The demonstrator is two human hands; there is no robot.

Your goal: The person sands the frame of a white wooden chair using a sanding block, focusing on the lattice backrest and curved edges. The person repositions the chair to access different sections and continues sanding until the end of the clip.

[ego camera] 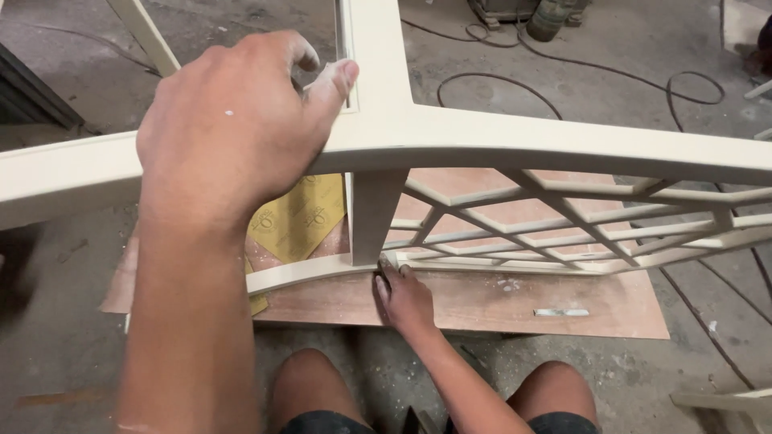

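Note:
A cream-painted wooden chair frame [515, 145] with a lattice side panel [563, 225] stands on a brown plywood board [482, 301]. My left hand [229, 128] grips the frame's top rail, thumb pressed on the upper face. Lower down, my right hand [402, 293] presses its fingertips against the joint where the short upright post [370, 217] meets the lower curved rail [305, 273]; it seems to pinch a small dark piece there, which I cannot make out. A yellow sheet of sandpaper [301, 217] lies on the board behind that rail.
A small flat metal strip [560, 312] lies on the board at the right. Black cables [579, 76] snake over the concrete floor beyond. My bare knees [314, 378] are below the board. Another cream wooden part [724, 399] sits at the lower right.

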